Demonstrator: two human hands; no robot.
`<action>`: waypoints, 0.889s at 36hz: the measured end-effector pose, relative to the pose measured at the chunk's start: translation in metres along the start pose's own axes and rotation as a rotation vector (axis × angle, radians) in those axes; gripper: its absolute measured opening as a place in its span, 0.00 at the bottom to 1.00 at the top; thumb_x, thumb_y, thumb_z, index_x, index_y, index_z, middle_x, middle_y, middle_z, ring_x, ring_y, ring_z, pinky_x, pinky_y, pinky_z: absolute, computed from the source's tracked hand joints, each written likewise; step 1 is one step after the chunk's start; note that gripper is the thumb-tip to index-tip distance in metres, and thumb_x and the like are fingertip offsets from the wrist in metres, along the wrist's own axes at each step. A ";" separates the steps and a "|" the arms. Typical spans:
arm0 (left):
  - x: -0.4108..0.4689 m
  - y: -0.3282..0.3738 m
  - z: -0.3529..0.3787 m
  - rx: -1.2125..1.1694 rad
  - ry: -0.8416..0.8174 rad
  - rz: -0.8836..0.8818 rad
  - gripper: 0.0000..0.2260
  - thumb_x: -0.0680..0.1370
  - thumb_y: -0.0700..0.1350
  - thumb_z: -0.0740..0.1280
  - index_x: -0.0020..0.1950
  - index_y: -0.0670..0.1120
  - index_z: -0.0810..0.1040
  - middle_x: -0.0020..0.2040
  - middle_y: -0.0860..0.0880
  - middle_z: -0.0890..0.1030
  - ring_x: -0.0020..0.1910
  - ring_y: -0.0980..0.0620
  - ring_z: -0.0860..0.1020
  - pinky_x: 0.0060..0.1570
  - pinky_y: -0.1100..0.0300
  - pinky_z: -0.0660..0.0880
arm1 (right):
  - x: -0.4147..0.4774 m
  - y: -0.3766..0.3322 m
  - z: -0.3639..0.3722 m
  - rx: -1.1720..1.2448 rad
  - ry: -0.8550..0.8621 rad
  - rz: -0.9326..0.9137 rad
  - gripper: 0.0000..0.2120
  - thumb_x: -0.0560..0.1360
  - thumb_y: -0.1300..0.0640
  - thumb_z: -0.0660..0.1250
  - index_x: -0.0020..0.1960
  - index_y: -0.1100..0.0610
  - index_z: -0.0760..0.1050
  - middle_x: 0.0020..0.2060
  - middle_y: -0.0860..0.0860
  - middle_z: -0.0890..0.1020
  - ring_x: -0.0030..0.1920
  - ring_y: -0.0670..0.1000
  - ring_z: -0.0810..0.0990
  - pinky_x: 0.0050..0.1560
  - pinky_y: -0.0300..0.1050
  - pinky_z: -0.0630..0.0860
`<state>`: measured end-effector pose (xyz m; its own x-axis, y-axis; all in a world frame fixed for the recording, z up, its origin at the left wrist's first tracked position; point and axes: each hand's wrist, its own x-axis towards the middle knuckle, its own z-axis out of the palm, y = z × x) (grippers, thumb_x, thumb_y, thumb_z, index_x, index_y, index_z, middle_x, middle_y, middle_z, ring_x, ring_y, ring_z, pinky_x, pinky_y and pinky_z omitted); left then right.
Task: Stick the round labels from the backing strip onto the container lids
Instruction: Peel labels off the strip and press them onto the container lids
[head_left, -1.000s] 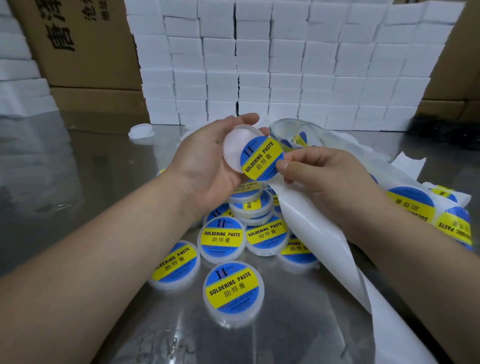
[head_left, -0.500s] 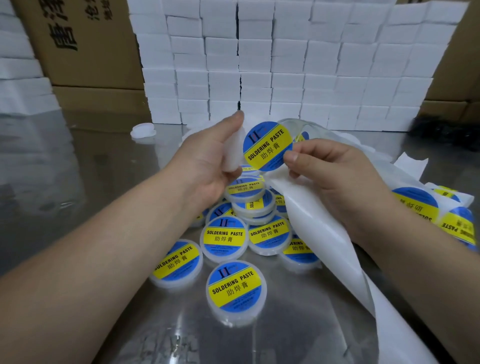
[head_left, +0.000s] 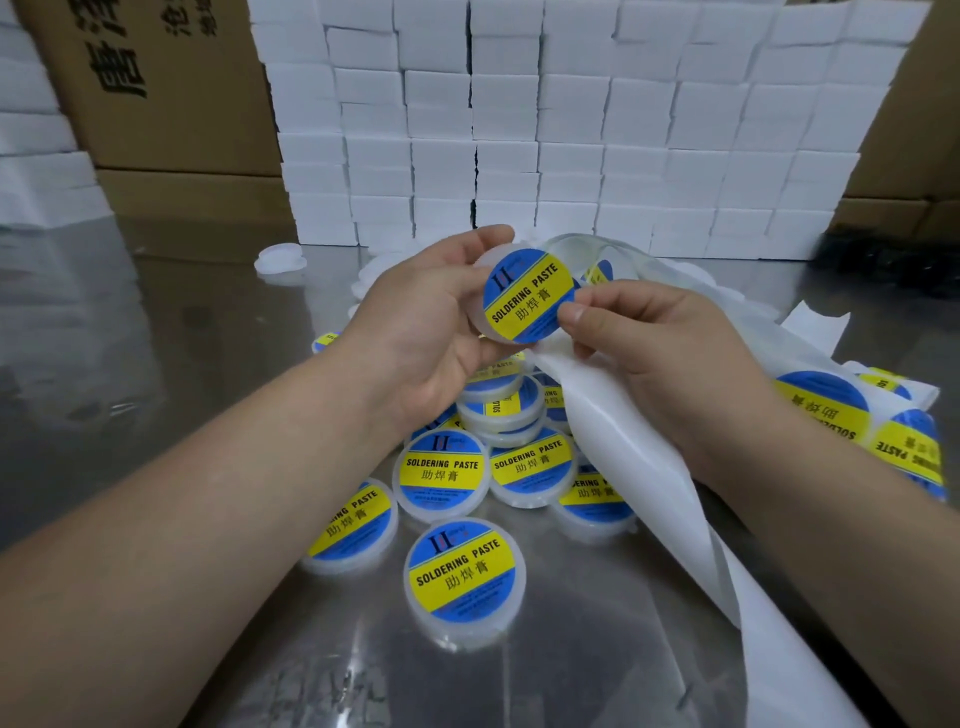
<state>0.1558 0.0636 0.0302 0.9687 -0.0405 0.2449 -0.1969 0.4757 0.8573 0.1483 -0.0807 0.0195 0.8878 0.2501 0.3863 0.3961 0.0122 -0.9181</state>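
My left hand (head_left: 426, 332) grips a round white container lid (head_left: 480, 325) held up above the table. A blue and yellow round label (head_left: 527, 296) reading SOLDERING PASTE lies across the lid's face. My right hand (head_left: 660, 358) pinches the label's right edge between thumb and forefinger, and its lower fingers hold the white backing strip (head_left: 639, 467), which trails down to the lower right. More round labels (head_left: 821, 410) sit on the strip at the right.
Several labelled containers (head_left: 465, 571) lie in a heap on the shiny metal table (head_left: 156, 374) below my hands. An unlabelled white lid (head_left: 280, 258) lies at the back left. Stacked white boxes (head_left: 571, 130) and brown cartons (head_left: 171, 93) wall the far edge.
The lid and label were raised and then brought down slightly. The label, first overhanging the lid's lower right, now covers most of the lid's face.
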 end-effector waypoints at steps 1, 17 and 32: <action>-0.001 0.000 0.000 0.014 -0.005 0.000 0.12 0.77 0.32 0.56 0.49 0.46 0.75 0.35 0.47 0.81 0.33 0.49 0.80 0.33 0.56 0.80 | 0.000 0.000 0.000 0.001 0.006 0.006 0.15 0.72 0.60 0.68 0.28 0.48 0.81 0.24 0.43 0.76 0.26 0.41 0.72 0.29 0.30 0.69; -0.003 0.001 -0.002 0.050 0.020 -0.016 0.12 0.78 0.39 0.57 0.51 0.49 0.78 0.47 0.47 0.81 0.39 0.49 0.81 0.42 0.57 0.80 | 0.001 0.000 -0.003 -0.026 0.059 0.047 0.13 0.71 0.57 0.69 0.28 0.47 0.80 0.24 0.44 0.76 0.26 0.42 0.71 0.29 0.31 0.69; -0.006 -0.001 0.000 0.127 -0.014 0.034 0.11 0.76 0.35 0.62 0.51 0.50 0.77 0.39 0.50 0.83 0.33 0.53 0.81 0.33 0.63 0.77 | 0.000 -0.002 -0.003 -0.020 0.103 0.065 0.18 0.72 0.58 0.69 0.24 0.49 0.78 0.22 0.44 0.74 0.23 0.42 0.70 0.26 0.30 0.67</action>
<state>0.1498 0.0631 0.0282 0.9592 -0.0386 0.2801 -0.2479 0.3617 0.8987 0.1485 -0.0839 0.0222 0.9308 0.1493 0.3337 0.3403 -0.0202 -0.9401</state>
